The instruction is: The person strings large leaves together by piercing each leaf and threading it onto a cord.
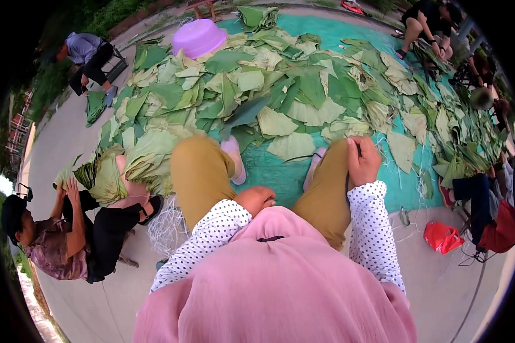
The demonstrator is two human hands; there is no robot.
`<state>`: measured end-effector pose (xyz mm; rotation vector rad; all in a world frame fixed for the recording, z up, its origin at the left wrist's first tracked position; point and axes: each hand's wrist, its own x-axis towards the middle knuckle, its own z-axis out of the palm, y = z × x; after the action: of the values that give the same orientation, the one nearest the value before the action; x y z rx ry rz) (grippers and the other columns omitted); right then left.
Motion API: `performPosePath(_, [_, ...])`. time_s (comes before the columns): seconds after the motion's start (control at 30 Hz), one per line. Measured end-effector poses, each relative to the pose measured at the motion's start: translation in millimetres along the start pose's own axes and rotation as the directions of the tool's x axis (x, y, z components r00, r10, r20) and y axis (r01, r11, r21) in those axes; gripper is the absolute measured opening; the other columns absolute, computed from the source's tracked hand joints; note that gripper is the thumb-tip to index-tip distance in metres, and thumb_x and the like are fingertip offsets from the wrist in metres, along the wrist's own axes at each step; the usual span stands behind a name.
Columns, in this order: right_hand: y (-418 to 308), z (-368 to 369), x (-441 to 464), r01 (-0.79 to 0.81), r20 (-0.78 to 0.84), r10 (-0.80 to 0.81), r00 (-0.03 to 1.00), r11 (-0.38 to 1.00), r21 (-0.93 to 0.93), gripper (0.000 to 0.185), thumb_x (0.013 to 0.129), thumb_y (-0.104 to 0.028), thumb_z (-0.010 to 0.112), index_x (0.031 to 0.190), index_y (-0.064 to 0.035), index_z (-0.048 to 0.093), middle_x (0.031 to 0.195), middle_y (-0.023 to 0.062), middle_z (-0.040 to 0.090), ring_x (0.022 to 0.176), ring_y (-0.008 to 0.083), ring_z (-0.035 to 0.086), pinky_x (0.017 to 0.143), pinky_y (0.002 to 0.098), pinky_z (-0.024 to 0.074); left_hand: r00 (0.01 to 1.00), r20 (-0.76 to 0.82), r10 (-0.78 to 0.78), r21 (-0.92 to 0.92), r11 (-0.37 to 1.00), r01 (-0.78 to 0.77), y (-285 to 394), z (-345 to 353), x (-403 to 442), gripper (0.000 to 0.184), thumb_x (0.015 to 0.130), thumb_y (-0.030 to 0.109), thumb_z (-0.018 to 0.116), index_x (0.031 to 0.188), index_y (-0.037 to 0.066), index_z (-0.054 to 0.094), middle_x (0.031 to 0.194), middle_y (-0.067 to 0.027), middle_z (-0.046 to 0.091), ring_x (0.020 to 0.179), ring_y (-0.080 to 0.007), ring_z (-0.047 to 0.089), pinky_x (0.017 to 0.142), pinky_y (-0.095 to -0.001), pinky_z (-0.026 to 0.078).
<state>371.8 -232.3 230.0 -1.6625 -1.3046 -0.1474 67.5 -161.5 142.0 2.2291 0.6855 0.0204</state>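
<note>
My left hand (256,200) rests on the inside of my left thigh, fingers loosely curled inward and nothing seen in them. On top of my right knee lies my right hand (364,160), closed into a loose fist with no object showing. Both wrists are in white sleeves with dark dots (368,211). Ahead of my feet, a broad pile of large green leaves (309,86), many folded or drying pale, covers a green tarp (272,171). One pale leaf (292,146) lies just in front of my shoes, touched by neither hand.
A purple basin (198,39) sits upside down on the far leaves. At my left, a seated person (51,234) holds leaves; white string (169,228) lies between us. Another person (88,54) sits far left, and others work at right. A red bag (442,237) lies right.
</note>
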Motion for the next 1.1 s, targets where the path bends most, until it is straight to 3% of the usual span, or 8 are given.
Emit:
performPosePath(0.13, [-4, 1, 0, 0.026, 0.025, -0.025, 0.999, 0.999, -0.039, 0.005, 0.086, -0.007, 0.063, 0.085, -0.0028, 0.063, 0.074, 0.0114, 0.058, 0.066, 0.0265, 0.057, 0.06, 0.0329, 0.045, 0.998, 0.049, 0.036, -0.078, 0.996, -0.032, -9, 12, 11, 0.025, 0.09, 0.023, 0.06, 0.106, 0.004, 0.06, 0.099, -0.0155, 0.064, 0.093, -0.0319, 0.062, 0.08, -0.039, 0.05])
performPosePath(0.27, [-7, 8, 7, -0.01, 0.056, 0.011, 0.998, 1.0, -0.022, 0.004, 0.086, -0.007, 0.063, 0.085, -0.0026, 0.062, 0.074, 0.0119, 0.058, 0.067, 0.0272, 0.057, 0.061, 0.0335, 0.0452, 0.981, 0.151, -0.123, -0.053, 0.99, 0.133, -18, 14, 13, 0.029, 0.089, 0.025, 0.061, 0.107, 0.002, 0.059, 0.102, -0.0172, 0.064, 0.093, -0.031, 0.062, 0.08, -0.0388, 0.05])
performPosePath(0.5, [-5, 15, 14, 0.104, 0.102, -0.101, 0.99, 0.994, -0.034, 0.007, 0.082, -0.01, 0.067, 0.081, -0.0045, 0.062, 0.073, 0.0095, 0.06, 0.068, 0.0288, 0.059, 0.06, 0.0363, 0.0465, 0.962, -0.16, -0.221, -0.57, 0.817, 0.092, -8, 10, 28, 0.026, 0.092, 0.012, 0.058, 0.116, 0.002, 0.056, 0.099, -0.0087, 0.062, 0.083, -0.0145, 0.061, 0.075, -0.0282, 0.051])
performPosePath(0.63, [-10, 16, 17, 0.243, 0.18, -0.24, 0.954, 0.97, 0.005, 0.01, 0.083, -0.013, 0.066, 0.081, -0.0045, 0.061, 0.073, 0.0106, 0.058, 0.066, 0.0297, 0.057, 0.059, 0.0383, 0.045, 0.946, -0.203, -0.251, -0.604, 0.793, 0.081, 44, -44, 53, 0.028, 0.092, 0.009, 0.058, 0.119, 0.002, 0.055, 0.103, -0.0092, 0.061, 0.085, -0.013, 0.059, 0.073, -0.027, 0.05])
performPosePath(0.7, [-19, 21, 15, 0.253, 0.22, -0.257, 0.941, 0.966, 0.048, 0.012, 0.084, -0.016, 0.066, 0.081, -0.0053, 0.061, 0.072, 0.0103, 0.057, 0.066, 0.0297, 0.056, 0.059, 0.0388, 0.0444, 0.92, -0.378, -0.105, -0.472, 0.876, -0.095, 69, -64, 66, 0.034, 0.089, 0.01, 0.062, 0.122, 0.004, 0.054, 0.104, -0.0107, 0.061, 0.084, -0.0144, 0.061, 0.07, -0.0278, 0.051])
performPosePath(0.83, [-27, 31, 10, 0.243, 0.348, -0.29, 0.891, 0.954, 0.174, 0.016, 0.085, -0.02, 0.065, 0.082, -0.0061, 0.058, 0.074, 0.0098, 0.055, 0.071, 0.03, 0.057, 0.064, 0.0403, 0.045, 0.89, -0.38, 0.251, -0.101, 0.946, -0.309, 90, -79, 89, 0.025, 0.088, 0.009, 0.061, 0.113, 0.004, 0.06, 0.102, -0.0132, 0.062, 0.079, -0.0264, 0.061, 0.066, -0.0302, 0.049])
performPosePath(1.0, [-25, 29, 10, 0.211, 0.353, -0.271, 0.895, 0.957, 0.199, 0.02, 0.087, -0.023, 0.063, 0.081, -0.0053, 0.055, 0.077, 0.0101, 0.055, 0.075, 0.0305, 0.056, 0.067, 0.0407, 0.0456, 0.923, -0.314, 0.222, -0.07, 0.964, -0.255, 96, -88, 92, 0.017, 0.088, 0.009, 0.061, 0.104, 0.004, 0.064, 0.087, -0.0141, 0.063, 0.077, -0.0316, 0.061, 0.066, -0.0365, 0.048])
performPosePath(1.1, [-21, 34, 8, 0.277, 0.283, -0.351, 0.893, 0.923, 0.268, 0.022, 0.088, -0.026, 0.063, 0.082, -0.006, 0.056, 0.075, 0.0091, 0.053, 0.073, 0.0298, 0.054, 0.065, 0.0398, 0.0431, 0.897, -0.296, 0.33, 0.25, 0.933, -0.261, 110, -100, 90, 0.018, 0.082, 0.005, 0.062, 0.1, 0.003, 0.064, 0.087, -0.0132, 0.063, 0.08, -0.0331, 0.061, 0.069, -0.0392, 0.049])
